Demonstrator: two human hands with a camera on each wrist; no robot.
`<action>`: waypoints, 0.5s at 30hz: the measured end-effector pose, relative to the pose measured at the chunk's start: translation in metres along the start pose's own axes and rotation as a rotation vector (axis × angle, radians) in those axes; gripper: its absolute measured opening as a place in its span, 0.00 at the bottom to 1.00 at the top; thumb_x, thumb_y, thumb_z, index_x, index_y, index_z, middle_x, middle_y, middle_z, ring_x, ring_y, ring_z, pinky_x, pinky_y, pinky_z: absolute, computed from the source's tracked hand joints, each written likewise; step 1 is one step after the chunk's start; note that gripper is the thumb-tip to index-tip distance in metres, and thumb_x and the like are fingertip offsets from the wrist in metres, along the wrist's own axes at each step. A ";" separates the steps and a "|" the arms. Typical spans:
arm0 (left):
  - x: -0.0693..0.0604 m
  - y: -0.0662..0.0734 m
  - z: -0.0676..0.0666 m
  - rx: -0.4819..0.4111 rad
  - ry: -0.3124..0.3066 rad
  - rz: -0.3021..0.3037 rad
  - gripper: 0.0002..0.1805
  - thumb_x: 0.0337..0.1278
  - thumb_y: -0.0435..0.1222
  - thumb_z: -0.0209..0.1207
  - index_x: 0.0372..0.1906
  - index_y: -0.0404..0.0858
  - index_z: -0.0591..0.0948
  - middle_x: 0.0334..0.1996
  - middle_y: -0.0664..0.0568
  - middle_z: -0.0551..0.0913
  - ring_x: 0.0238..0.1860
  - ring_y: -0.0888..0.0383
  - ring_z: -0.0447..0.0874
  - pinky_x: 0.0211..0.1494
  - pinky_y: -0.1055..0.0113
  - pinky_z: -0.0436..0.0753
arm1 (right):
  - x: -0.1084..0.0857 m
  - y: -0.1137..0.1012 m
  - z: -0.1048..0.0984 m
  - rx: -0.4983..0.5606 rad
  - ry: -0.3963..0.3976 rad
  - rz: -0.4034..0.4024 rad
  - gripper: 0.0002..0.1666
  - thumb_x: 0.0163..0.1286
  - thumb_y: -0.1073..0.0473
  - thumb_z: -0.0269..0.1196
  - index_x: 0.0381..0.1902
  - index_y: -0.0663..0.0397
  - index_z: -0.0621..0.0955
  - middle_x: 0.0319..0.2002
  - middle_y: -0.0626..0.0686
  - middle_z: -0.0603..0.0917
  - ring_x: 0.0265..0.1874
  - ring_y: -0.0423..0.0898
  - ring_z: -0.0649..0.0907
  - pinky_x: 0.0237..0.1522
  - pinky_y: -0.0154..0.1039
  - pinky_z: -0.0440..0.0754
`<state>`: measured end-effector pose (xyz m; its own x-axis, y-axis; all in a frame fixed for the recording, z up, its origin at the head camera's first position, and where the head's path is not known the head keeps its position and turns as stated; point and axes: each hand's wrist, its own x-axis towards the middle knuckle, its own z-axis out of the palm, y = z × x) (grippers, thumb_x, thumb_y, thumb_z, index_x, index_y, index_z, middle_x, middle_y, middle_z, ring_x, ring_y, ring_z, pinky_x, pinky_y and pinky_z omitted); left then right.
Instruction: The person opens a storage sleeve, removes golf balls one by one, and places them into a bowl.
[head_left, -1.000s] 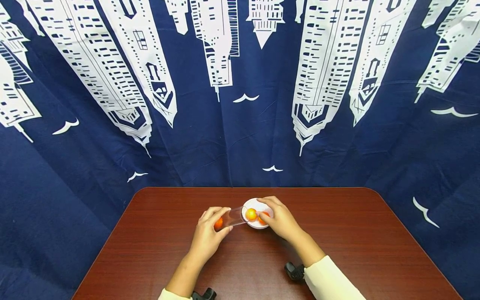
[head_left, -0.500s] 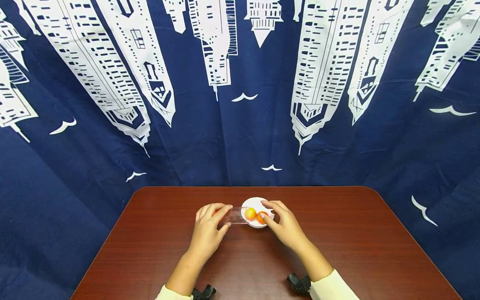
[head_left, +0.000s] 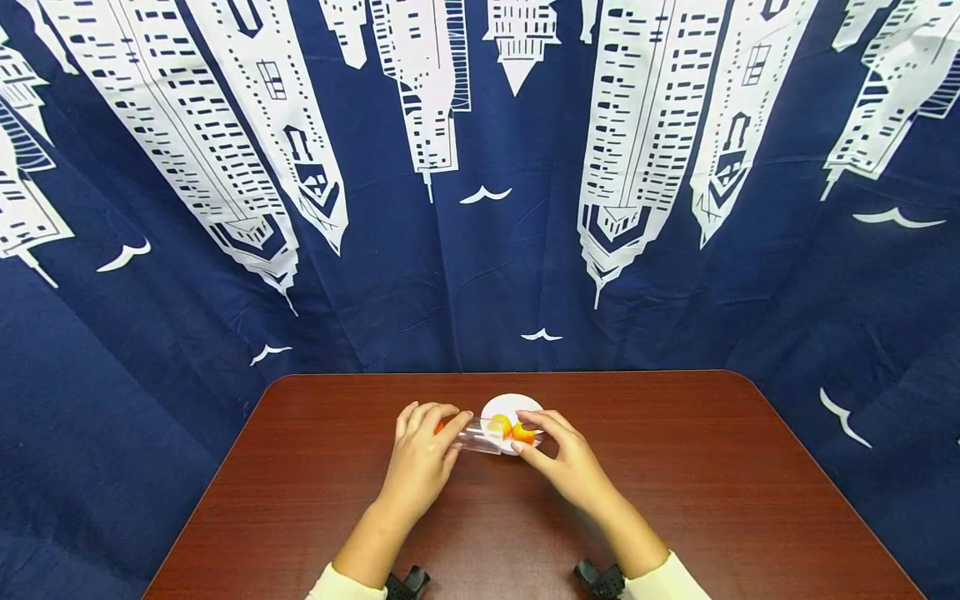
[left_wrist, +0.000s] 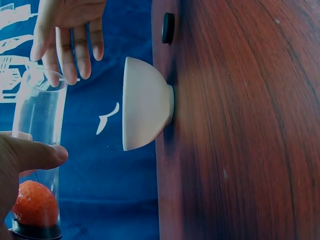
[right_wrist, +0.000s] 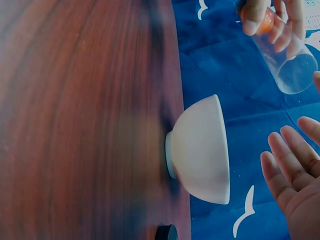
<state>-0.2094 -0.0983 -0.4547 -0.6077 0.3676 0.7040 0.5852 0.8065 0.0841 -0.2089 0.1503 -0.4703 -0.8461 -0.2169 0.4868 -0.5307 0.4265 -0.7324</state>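
Observation:
My left hand grips a clear cylindrical tube. An orange fruit lies inside at the tube's black-capped end, partly covered by the fingers in the head view. The tube's open end points toward my right hand, above a white bowl. My right hand is beside that mouth with fingers extended and nothing visible between them. In the bowl, seen from the head view, are a yellow-orange fruit and an orange fruit; the right fingers partly overlap the latter from above.
The bowl stands on a reddish-brown wooden table. A small black disc-shaped object is on the table near the bowl, at the right hand's side. Behind hangs a navy cloth printed with white buildings.
The tube's open end has swung slightly nearer to me, from pointing up and right to slightly down and right. My right thumb and fingers have shifted toward the tube's mouth.

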 end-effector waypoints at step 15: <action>0.001 -0.001 -0.004 0.057 0.005 0.048 0.32 0.38 0.28 0.77 0.55 0.49 0.84 0.50 0.54 0.83 0.57 0.51 0.79 0.69 0.42 0.70 | -0.009 -0.005 0.012 0.183 -0.069 0.026 0.28 0.66 0.63 0.69 0.64 0.60 0.77 0.54 0.61 0.82 0.47 0.56 0.87 0.50 0.40 0.87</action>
<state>-0.2083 -0.1005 -0.4511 -0.5773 0.4041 0.7095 0.5815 0.8135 0.0098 -0.1997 0.1393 -0.4769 -0.8576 -0.2705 0.4374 -0.5034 0.2671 -0.8218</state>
